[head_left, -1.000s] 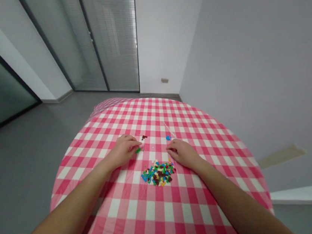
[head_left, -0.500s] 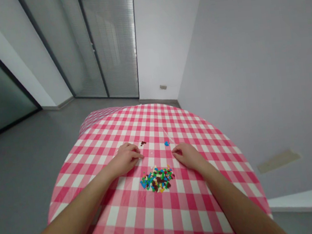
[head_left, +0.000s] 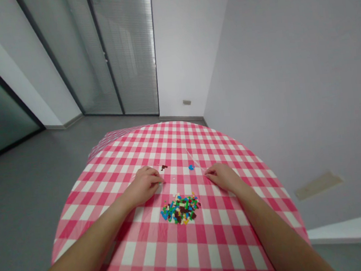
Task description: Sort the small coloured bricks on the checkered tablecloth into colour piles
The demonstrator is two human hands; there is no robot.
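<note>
A pile of small mixed-colour bricks (head_left: 181,209) lies on the checked tablecloth between my forearms. Beyond it are a few dark brown pieces (head_left: 163,167) and a small blue cluster (head_left: 191,167). My left hand (head_left: 146,184) rests on the cloth just left of and nearer than the brown pieces, its fingers curled together; anything between them is too small to tell. To the right of the blue cluster, my right hand (head_left: 222,177) has its thumb and forefinger brought together near the cloth, and what they hold, if anything, cannot be made out.
The red and white checked table (head_left: 194,253) has a rounded far edge. A thin pale strip or crease (head_left: 194,158) runs on the cloth beyond the right hand. Glass partitions (head_left: 125,50) stand behind, and a grey wall (head_left: 297,74) rises on the right.
My right hand has moved a little to the right, away from the blue cluster. My left hand has stayed nearly in place. The whole view has shifted slightly.
</note>
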